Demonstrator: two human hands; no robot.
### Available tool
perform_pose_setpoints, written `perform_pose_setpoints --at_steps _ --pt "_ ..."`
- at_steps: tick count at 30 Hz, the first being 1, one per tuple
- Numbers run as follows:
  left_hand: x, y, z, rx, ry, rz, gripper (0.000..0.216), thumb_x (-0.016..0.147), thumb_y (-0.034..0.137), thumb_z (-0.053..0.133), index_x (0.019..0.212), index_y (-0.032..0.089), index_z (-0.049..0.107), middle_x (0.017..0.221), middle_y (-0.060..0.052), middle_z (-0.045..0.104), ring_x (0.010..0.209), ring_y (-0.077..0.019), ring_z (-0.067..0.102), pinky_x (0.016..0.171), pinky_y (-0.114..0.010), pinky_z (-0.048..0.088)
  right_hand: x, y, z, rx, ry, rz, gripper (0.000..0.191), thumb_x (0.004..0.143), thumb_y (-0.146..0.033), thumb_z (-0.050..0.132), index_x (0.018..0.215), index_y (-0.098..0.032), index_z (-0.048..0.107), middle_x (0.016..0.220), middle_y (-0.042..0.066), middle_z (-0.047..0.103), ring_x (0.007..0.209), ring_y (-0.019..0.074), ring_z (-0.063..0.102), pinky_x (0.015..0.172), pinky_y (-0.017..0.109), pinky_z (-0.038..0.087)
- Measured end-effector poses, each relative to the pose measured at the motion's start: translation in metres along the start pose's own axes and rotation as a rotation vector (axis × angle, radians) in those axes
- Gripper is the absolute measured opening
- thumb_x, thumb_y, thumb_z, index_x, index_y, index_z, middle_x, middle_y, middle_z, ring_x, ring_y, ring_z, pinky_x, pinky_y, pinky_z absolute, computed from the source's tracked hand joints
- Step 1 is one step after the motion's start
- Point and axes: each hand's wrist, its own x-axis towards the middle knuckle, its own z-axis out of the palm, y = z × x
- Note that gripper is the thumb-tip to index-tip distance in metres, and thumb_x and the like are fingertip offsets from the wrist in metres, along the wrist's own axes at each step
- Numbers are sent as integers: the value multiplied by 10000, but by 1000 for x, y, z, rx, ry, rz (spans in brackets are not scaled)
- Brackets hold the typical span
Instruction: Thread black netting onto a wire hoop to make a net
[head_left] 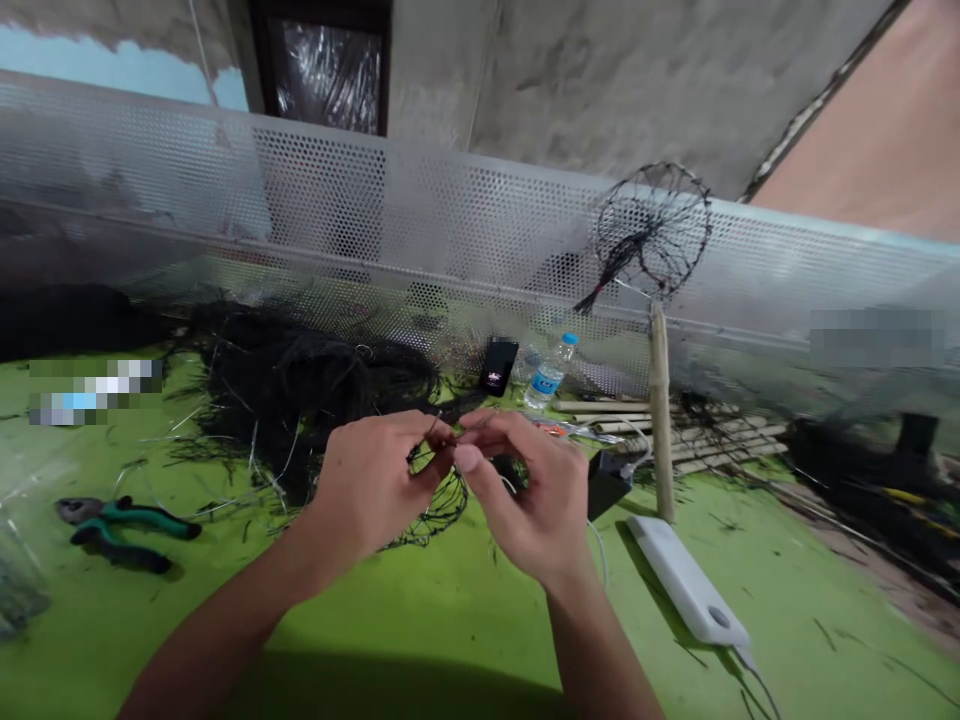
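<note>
My left hand (371,480) and my right hand (532,490) meet above the green table top, fingertips almost touching. Both are closed in a pinch on thin dark strands. Below the fingers hangs a small round net (439,515) knotted from black strands, partly hidden by my hands. Just behind the left hand spreads a heap of loose black fibre (277,390). A finished-looking round black net (652,235) with a bundled tail hangs at the top of an upright wooden stick (660,420), beyond the right hand.
Green-handled pliers (127,530) lie at left. Behind my hands stand a phone (499,367) and a water bottle (546,375), before a perforated metal panel (450,240). To the right are several wooden sticks (720,440), a black box (606,485) and a white power bank (690,580) with a cable.
</note>
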Motion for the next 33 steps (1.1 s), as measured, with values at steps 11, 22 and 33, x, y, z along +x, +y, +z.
perform_pose_setpoints --at_steps 11,22,33 --pt "-3 -6 -12 -4 -159 132 274 990 323 626 757 209 714 667 28 706 586 -141 620 563 -278 336 3 3 -20 233 -203 -18 246 1058 -259 559 1122 -277 796 899 10 783 797 130 727 697 278 534" --pt "-6 0 -19 -262 -395 97 169 980 253 660 853 213 765 781 31 732 701 -121 664 653 -254 436 11 28 -19 587 -330 59 220 1012 -314 657 914 -243 841 726 15 769 591 108 694 534 226 552" --pt "3 -9 -12 -380 -506 86 123 940 267 707 878 197 787 797 20 758 708 -114 667 662 -254 436 7 28 -10 363 -232 -69 332 1046 -333 589 785 -213 757 598 -17 636 529 71 563 494 230 411"
